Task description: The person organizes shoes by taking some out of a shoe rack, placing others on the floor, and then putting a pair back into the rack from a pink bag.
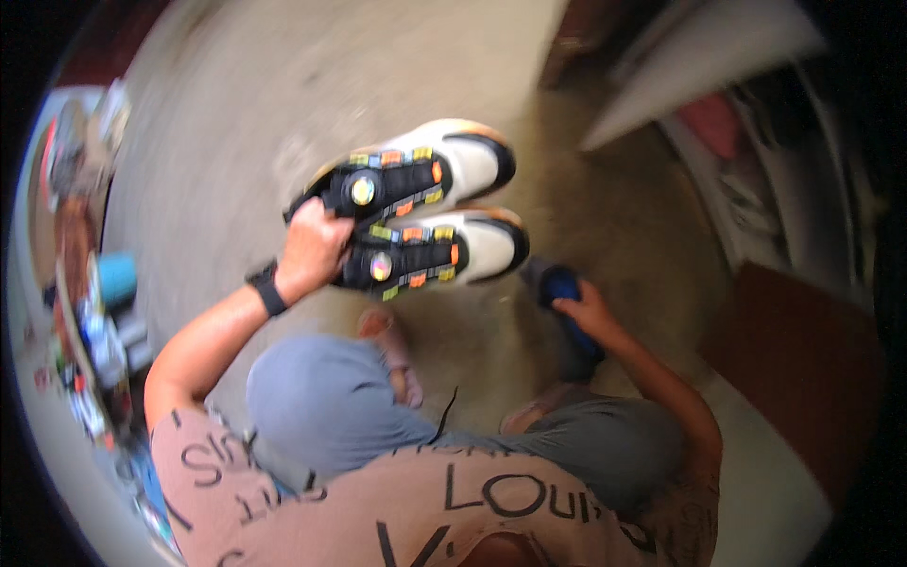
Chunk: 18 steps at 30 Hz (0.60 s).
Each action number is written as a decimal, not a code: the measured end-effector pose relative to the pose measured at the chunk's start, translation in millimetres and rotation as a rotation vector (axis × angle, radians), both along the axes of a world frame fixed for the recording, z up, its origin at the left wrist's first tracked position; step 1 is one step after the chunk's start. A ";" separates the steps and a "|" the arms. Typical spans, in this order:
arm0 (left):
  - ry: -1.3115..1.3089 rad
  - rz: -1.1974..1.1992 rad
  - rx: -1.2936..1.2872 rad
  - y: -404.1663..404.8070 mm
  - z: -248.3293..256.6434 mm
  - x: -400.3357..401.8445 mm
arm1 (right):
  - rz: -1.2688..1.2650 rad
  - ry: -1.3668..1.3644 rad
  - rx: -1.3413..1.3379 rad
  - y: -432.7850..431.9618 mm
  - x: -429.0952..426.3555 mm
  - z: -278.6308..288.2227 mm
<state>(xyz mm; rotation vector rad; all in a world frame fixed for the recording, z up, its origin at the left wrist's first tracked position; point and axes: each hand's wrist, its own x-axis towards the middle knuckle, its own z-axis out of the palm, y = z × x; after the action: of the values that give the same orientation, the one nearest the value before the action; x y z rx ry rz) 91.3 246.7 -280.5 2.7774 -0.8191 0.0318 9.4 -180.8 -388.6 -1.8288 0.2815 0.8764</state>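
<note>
A pair of white and black sneakers, the upper one (418, 170) and the lower one (439, 251), hangs side by side from my left hand (315, 248), which grips both near their heel ends. Each has a round dial and orange and yellow-green tabs on a black upper, with the toe pointing right. My right hand (588, 312) holds a dark shoe with a blue inside (563, 287), lower and to the right of the sneakers. Blur hides its exact shape and whether a second shoe is with it.
Below lies a concrete floor (234, 142), with my sandalled feet on it. At left, a cluttered shelf (64, 283) bears a blue cup-like container (113, 278) and small items. A reddish-brown panel (793, 375) and a rack-like structure (708, 184) stand at right.
</note>
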 end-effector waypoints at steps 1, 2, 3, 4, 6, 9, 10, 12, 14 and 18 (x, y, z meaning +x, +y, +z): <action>0.052 -0.058 -0.009 -23.3 4.2 2.5 | -0.013 0.025 -0.031 -9.1 -14.0 -8.4; 0.075 -0.104 -0.076 -43.2 12.4 3.7 | -0.022 0.049 -0.056 -12.0 -24.5 -19.0; 0.139 -0.134 -0.113 -63.1 18.2 5.6 | -0.044 -0.057 -0.002 -9.2 -32.5 -27.7; 0.234 -0.181 -0.126 -84.2 23.3 9.1 | -0.069 -0.158 0.043 -13.7 -41.6 -33.0; 0.239 -0.211 -0.245 -127.9 21.7 9.7 | -0.061 -0.226 0.093 -10.9 -43.9 -34.9; 0.234 -0.254 -0.203 -203.4 25.2 19.2 | -0.041 -0.258 0.151 -11.2 -44.0 -34.4; 0.263 -0.259 -0.175 -229.4 29.1 22.3 | -0.031 -0.258 0.181 -7.4 -41.9 -36.3; 0.256 -0.312 -0.202 -292.0 42.6 35.8 | -0.032 -0.259 0.164 -19.3 -47.9 -28.9; 0.206 -0.310 -0.202 -341.2 61.3 48.6 | -0.015 -0.261 0.183 -12.6 -39.1 -37.3; 0.118 -0.277 -0.143 -417.5 74.0 78.5 | 0.157 -0.131 0.145 -4.8 -17.0 -47.3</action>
<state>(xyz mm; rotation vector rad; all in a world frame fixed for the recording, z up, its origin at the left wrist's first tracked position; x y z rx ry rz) 169.8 -170.8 -206.5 2.4843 -1.1149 -0.1174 -7.6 -185.6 -435.9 -1.7802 -0.0094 0.8570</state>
